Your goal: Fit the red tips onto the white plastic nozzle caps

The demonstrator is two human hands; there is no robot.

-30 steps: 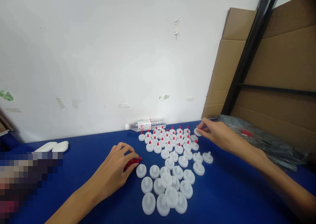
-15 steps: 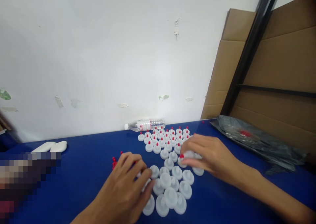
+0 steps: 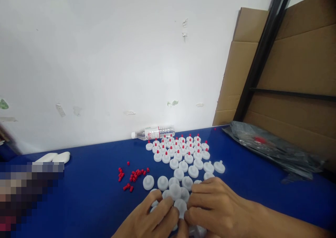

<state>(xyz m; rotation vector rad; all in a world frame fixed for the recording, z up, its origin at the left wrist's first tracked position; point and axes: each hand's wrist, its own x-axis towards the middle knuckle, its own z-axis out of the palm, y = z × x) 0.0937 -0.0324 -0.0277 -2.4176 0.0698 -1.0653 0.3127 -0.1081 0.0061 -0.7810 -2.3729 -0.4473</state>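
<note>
Many white round plastic caps with a short central spout [image 3: 148,182] lie at the front middle of the blue table. My left hand [image 3: 154,217] reaches into the near caps with bent fingers. Opposite it, my right hand [image 3: 217,204] is curled over the same pile, fingers pressed together. A white cap [image 3: 180,207] shows between the fingertips of both hands. What either hand grips underneath is hidden. Behind them stand rows of white caps with red tips [image 3: 166,157]. Loose small red tips [image 3: 135,175] lie left of the pile.
A clear plastic bottle [image 3: 153,133] lies against the wall. Two white rounded objects [image 3: 62,157] are at the left, near a blurred patch. A grey plastic bag [image 3: 273,147] with something red lies at the right, before cardboard [image 3: 241,56] and a dark metal post [image 3: 259,52].
My right hand has moved down and left from the red-tipped rows to the near caps. My left hand has moved right and nearer, uncovering the loose red tips.
</note>
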